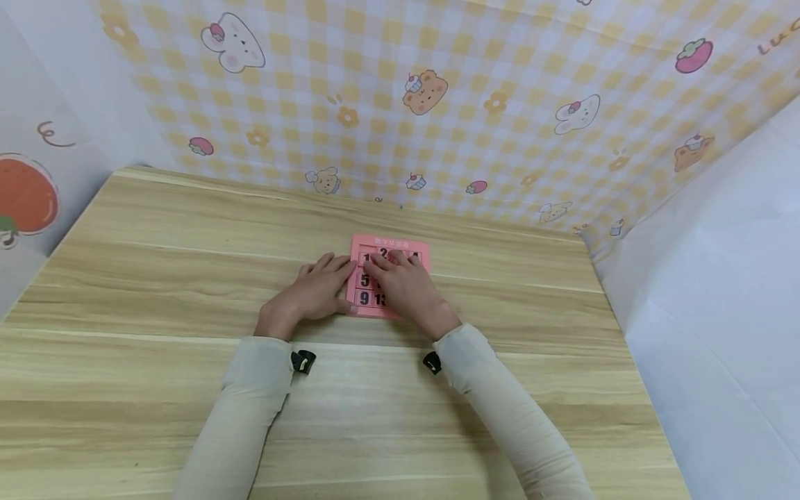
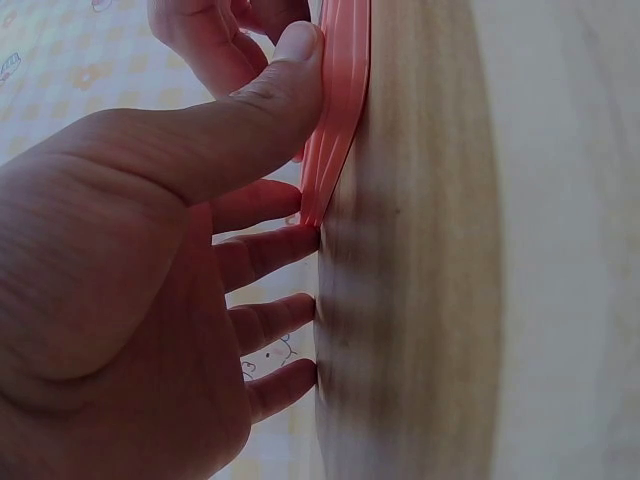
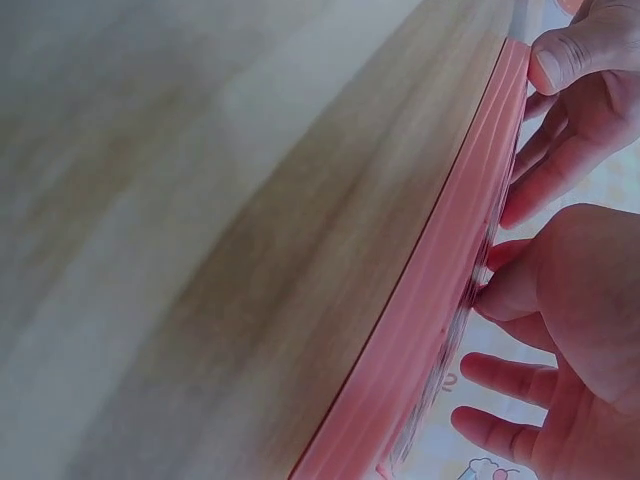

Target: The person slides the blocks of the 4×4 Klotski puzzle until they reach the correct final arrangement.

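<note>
Pink number puzzle [image 1: 391, 243] lies flat on the wooden worktop [image 1: 187, 278], just right of the person's left hand [image 1: 315, 288] and partly beneath the right hand [image 1: 409, 285]. The left hand is open — its fingers spread along the puzzle's left side, the thumb touching the frame near its lower left corner. Seen from the left wrist, some of its fingertips reach down to the wood. The right hand, palm down with its fingers loosely spread and slightly bent, reaches over the number tiles, thumb and forefinger touching them from above. Just left of its fingers, tile 1 [image 1: 366, 259] sits a little lower than tile 2 [image 1: 384, 253]; below it come tile 5 [image 1: 365, 280] and tile 9 [image 1: 364, 298]. Tiles under the right palm are hidden. Pale lettering runs along the top rim, beyond the fingertips.

Light sleeves [image 1: 531, 423] cover the arms, and a small black piece [image 1: 304, 362] shows at the inner side of each wrist. Well beyond the hands hangs a yellow-and-white checked cloth [image 1: 362, 142] — printed with cartoon animals, flowers and fruit.
</note>
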A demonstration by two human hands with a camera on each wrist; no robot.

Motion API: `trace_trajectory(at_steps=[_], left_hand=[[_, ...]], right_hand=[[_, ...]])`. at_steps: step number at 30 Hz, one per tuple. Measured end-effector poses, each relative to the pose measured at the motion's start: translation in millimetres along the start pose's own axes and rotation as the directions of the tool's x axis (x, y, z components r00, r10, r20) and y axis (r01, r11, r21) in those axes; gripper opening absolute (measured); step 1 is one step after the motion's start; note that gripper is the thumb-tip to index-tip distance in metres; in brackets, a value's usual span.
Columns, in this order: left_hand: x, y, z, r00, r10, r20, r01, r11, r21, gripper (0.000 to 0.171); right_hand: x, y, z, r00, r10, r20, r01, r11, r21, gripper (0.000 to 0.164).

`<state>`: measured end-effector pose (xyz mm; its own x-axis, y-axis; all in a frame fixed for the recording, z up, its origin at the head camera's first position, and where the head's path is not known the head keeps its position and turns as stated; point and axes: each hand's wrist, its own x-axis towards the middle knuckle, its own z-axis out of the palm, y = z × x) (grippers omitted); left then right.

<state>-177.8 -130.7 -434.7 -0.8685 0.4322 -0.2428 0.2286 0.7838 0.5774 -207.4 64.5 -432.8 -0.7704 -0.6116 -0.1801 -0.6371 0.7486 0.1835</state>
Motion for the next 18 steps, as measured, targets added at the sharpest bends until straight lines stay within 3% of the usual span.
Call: trace_trajectory(at_steps=[18], left_hand=[[-0.7, -1.5, 1.1, 1.0, -0.001, -0.006, 0.001, 1.0, -0.002, 0.085]], right_hand=[[5.0, 0.9, -1.6, 0.999, 0.032, 0.027, -0.033, 0.998, 0.051, 0.046]])
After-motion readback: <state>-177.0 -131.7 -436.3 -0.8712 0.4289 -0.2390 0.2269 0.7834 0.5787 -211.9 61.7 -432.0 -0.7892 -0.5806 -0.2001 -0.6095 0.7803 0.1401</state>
